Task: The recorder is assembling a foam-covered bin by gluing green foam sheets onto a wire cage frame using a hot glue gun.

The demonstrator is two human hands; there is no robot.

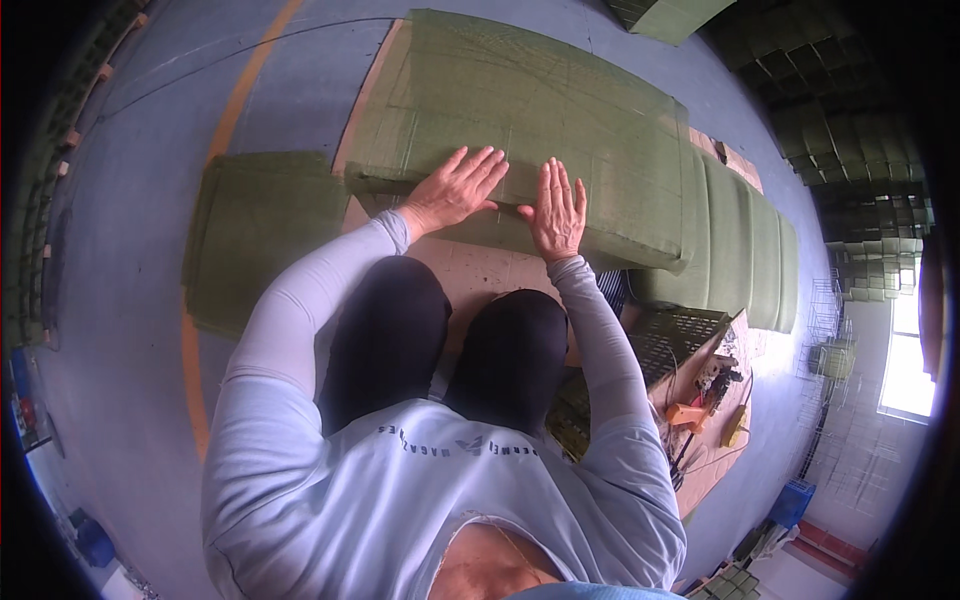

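A sheet of green netting (540,90) lies spread before me over a low, box-like support, its near side hanging down in a fold. My left hand (456,190) rests flat on the near edge of the netting, fingers stretched out and slightly apart. Just to its right, my right hand (556,210) lies on the same edge, palm down with the fingers extended. The thumbs point toward each other across a small gap. Neither hand holds anything. What supports the netting underneath is mostly hidden.
Flat green netting pieces (265,235) are stacked at left. Green rolled or folded bundles (730,240) sit at right. Near my right arm, a dark perforated crate (675,340) stands beside a cardboard-covered surface holding an orange-handled tool (690,415). An orange line (235,110) crosses the grey floor.
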